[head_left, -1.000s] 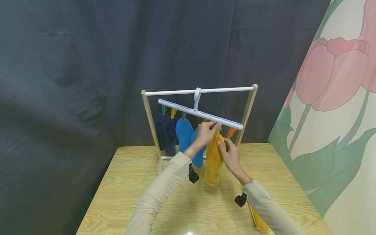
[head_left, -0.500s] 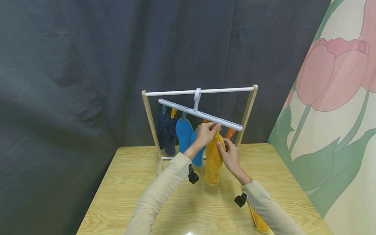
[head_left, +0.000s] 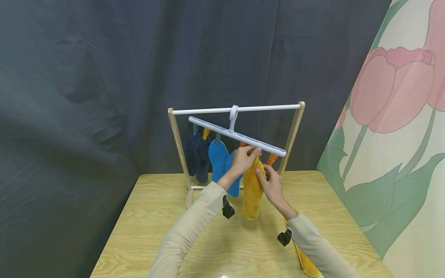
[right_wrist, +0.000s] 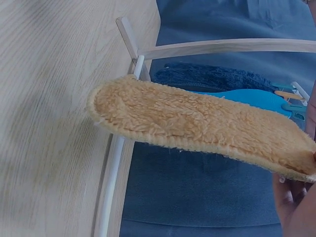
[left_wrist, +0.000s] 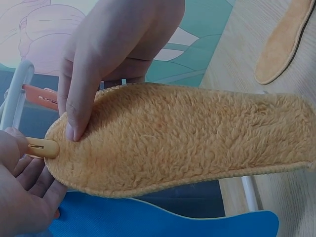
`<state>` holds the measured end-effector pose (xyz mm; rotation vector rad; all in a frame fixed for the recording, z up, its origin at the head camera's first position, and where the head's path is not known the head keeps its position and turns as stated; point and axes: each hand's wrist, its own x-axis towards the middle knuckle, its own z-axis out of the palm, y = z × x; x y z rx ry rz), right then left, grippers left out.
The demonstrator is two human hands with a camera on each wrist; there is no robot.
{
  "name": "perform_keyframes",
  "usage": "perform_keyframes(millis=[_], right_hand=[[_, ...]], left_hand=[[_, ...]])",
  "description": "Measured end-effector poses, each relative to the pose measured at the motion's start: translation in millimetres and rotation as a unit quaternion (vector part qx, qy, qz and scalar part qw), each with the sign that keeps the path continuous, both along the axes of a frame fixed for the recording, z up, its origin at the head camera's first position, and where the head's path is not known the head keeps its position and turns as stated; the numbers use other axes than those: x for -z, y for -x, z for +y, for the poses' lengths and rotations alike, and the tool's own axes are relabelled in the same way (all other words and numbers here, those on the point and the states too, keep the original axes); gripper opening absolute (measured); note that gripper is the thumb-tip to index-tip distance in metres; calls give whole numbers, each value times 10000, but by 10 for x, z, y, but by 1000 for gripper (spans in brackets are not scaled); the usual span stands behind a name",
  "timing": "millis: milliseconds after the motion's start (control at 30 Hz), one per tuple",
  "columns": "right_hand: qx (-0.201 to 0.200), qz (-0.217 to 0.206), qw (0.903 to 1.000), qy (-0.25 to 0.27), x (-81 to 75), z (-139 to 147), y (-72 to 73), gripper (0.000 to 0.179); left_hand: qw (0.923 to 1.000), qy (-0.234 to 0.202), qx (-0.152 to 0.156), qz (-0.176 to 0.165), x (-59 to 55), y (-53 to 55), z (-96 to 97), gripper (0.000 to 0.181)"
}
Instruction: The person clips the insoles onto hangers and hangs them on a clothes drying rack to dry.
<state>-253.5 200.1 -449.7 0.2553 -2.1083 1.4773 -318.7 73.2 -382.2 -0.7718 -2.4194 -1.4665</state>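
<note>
A fuzzy yellow insole (head_left: 252, 193) hangs below the right half of a tilted white hanger (head_left: 240, 136). My left hand (head_left: 242, 160) pinches the yellow clothespin (left_wrist: 42, 147) at the insole's top end. In the left wrist view the clothespin's tip sits on the insole's edge. My right hand (head_left: 272, 185) pinches the insole near its top, thumb on the fuzzy face and fingers behind. Farther left hang two blue insoles (head_left: 217, 156) and two dark furry insoles (head_left: 201, 160), the second blue one partly behind my left hand.
A wooden rack with a white rod (head_left: 267, 108) bears the hanger and stands on the wood table (head_left: 153, 216). An orange clothespin (head_left: 272, 158) hangs near the hanger's right end. Another yellow insole (head_left: 307, 264) lies on the table, partly under my right forearm.
Both hands keep their hold on the clothespin and the insole. The hanger's right end has dipped slightly and shifted a little to the left.
</note>
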Motion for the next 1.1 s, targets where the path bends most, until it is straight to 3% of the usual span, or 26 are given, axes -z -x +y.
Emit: perform_keyframes(millis=[367, 633, 1100], right_hand=[[93, -86, 9998, -161, 6, -14, -11, 24], [117, 12, 9989, -444, 52, -5, -36, 22], [38, 57, 9986, -531, 155, 12, -39, 23]], left_hand=[[9998, -163, 4, 95, -3, -6, -17, 31], [9995, -318, 78, 11, -15, -74, -34, 28], [9985, -511, 133, 135, 29, -52, -42, 27]])
